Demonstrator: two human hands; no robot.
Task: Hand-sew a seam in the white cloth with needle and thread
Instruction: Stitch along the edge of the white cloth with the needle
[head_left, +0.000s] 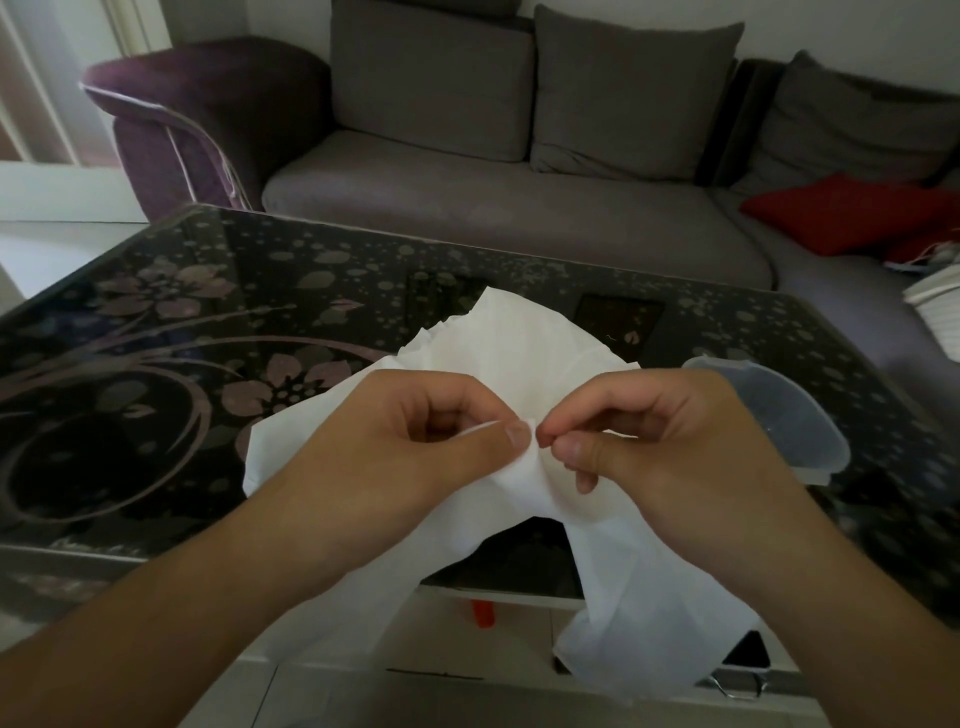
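The white cloth (524, 343) is held up over the near edge of the dark glass table (171, 332), with its lower ends hanging off the table. My left hand (415, 441) pinches a fold of the cloth between thumb and curled fingers. My right hand (670, 431) sits right beside it, thumb and forefinger pinched together at the same fold. The needle itself is too small to make out between those fingertips. A short bit of white thread shows across my left thumb.
A clear plastic container (779, 415) lies on the table just right of my right hand. Behind the table stands a grey sofa (467, 208) with a red cushion (841, 213). An orange object (483, 613) lies under the table.
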